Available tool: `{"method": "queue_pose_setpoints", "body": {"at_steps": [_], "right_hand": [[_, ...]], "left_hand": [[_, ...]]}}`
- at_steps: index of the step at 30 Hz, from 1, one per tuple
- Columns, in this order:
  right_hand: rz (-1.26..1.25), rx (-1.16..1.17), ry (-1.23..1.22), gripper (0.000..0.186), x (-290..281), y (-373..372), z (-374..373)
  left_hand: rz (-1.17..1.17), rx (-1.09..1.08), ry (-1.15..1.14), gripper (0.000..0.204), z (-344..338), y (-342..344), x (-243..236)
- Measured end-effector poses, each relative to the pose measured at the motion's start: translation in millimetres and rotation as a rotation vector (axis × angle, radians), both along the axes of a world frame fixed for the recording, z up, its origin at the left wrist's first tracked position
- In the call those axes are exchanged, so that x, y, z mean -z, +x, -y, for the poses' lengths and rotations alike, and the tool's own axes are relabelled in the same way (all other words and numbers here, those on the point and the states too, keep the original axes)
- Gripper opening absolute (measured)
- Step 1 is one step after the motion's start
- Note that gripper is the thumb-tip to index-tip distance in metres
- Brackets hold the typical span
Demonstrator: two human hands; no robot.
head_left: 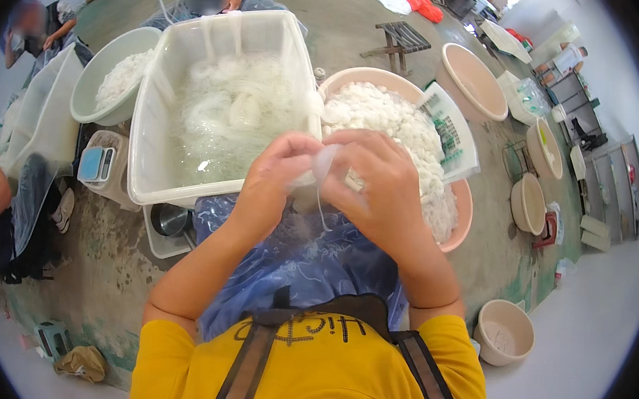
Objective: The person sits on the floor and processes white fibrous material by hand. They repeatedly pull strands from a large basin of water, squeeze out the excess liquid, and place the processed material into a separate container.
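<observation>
**Two hands work a small white piece over tubs of white material**

Seen from above, a person in a yellow shirt and a blue plastic apron [307, 262] sits on a concrete floor [348, 22] among tubs.

At far left, other people sit by a pale green basin [88, 84] heaped with white pieces. Below it, a small scale [97, 163] rests on a container.

Next comes a large clear tub [155, 96], filled with water and pale, stringy white strands. It stands just in front of the person's knees.

The left hand [272, 177] is raised at the tub's near right corner. Its fingers are pinched together on a small white piece [325, 161], which sits between the two hands. A thin white strand hangs down from the piece.

The right hand [381, 182] meets the left one, fingers curled closed on the same piece from the other side.

Behind the right hand sits a pink basin [462, 218], heaped with small white round pieces. A white basket [452, 131] leans on its far rim.

Further right, several empty pink basins [475, 80] stand on the floor, and one more basin [504, 334] sits near the person's right elbow.
</observation>
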State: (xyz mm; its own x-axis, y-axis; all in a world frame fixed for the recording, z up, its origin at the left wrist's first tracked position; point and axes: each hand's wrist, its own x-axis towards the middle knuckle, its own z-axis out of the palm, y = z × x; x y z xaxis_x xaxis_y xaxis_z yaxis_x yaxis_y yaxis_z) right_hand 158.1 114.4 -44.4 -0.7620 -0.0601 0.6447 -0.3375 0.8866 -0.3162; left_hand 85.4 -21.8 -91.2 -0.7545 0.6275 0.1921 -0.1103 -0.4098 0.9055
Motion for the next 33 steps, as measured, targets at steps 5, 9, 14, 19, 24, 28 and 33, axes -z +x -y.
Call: {"method": "queue_pose_setpoints", "body": {"at_steps": [5,9,14,19,24,28,33], "right_hand": [[0.209,-0.255,-1.297,0.016,8.8,4.6,9.7],[-0.034,-0.356,-1.592,0.022,10.9,-7.7,0.3],[0.104,-0.486,-2.143,0.017,13.6,-18.9,-13.8],[0.007,-0.474,-2.351,0.018,67.1,-31.1,-73.3],[0.134,0.354,-1.401,0.034,150.1,-27.8,-163.2],[0.671,0.630,0.140,0.046,172.0,-18.9,-163.4],[0.389,0.145,0.504,0.035,208.3,-38.2,-147.2]], "left_hand": [[0.189,0.359,0.142,0.028,1.4,-8.9,6.7],[0.317,0.349,-0.003,0.031,-8.4,4.6,17.1],[-0.717,-0.142,-0.335,0.017,-27.1,7.8,41.7],[-1.188,-0.513,-0.147,0.011,-22.3,-48.2,61.2],[-0.279,-0.618,-0.102,0.030,32.8,-132.9,-15.1],[-0.591,-0.740,-0.703,0.039,107.0,-191.7,87.5],[-0.562,-0.681,-1.209,0.035,131.7,-146.1,180.5]]}}
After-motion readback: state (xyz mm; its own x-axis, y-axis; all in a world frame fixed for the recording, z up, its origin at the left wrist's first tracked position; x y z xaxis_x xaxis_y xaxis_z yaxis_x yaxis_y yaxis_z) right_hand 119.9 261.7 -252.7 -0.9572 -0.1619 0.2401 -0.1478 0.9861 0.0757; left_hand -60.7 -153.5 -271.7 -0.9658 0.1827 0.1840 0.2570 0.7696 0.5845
